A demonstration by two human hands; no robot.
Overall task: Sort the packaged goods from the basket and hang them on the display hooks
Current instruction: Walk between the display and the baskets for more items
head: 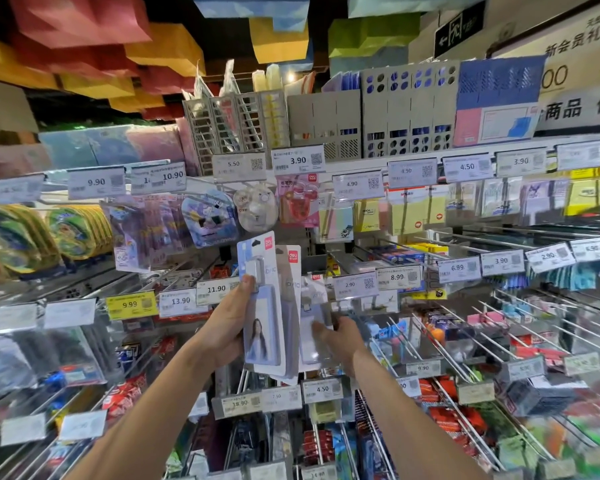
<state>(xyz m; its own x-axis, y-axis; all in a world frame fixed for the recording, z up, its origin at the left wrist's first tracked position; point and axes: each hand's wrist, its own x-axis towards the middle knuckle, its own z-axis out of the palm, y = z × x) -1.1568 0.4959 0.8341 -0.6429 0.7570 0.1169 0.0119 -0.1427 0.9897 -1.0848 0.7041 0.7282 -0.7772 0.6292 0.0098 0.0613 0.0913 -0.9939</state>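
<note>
Both hands raised at the hook wall, packs between them, mid-scene.

From the left: a yellow price tag (130, 304) reading 9.99 on the shelf rail, then the left hand (229, 320), which grips a blue-carded pack (262, 306) upright, thumb on its front near the top, fingers wrapped behind. A grey-carded pack (290, 299) stands just behind and right of the blue one, overlapping it; whether the same hand carries it cannot be told. Next right, a pale pack (312, 306) sits farther back against the display. The right hand (340, 336) meets its lower part, thumb on the front face; motion blur hides whether the grasp has closed. Right of that hand, bare display hooks (440, 348) jut toward the viewer, well apart from the packs.
</note>
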